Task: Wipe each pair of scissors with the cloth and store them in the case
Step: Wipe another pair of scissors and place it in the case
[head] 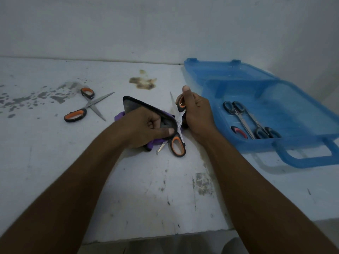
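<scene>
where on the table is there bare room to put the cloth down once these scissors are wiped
Bare patches: the near table between the forearms, and the far left corner behind the spare scissors. Crowded: the middle, where the left hand presses the cloth on the open scissors held by the right hand, and the blue case.

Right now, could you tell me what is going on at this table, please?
A person is wiping an open pair of orange-handled scissors. The right hand holds one handle loop, while the left hand presses a purple and grey cloth against a blade. Another orange-handled pair lies open on the white table to the left, untouched. On the right, the open blue plastic case already holds some dark-handled scissors.
</scene>
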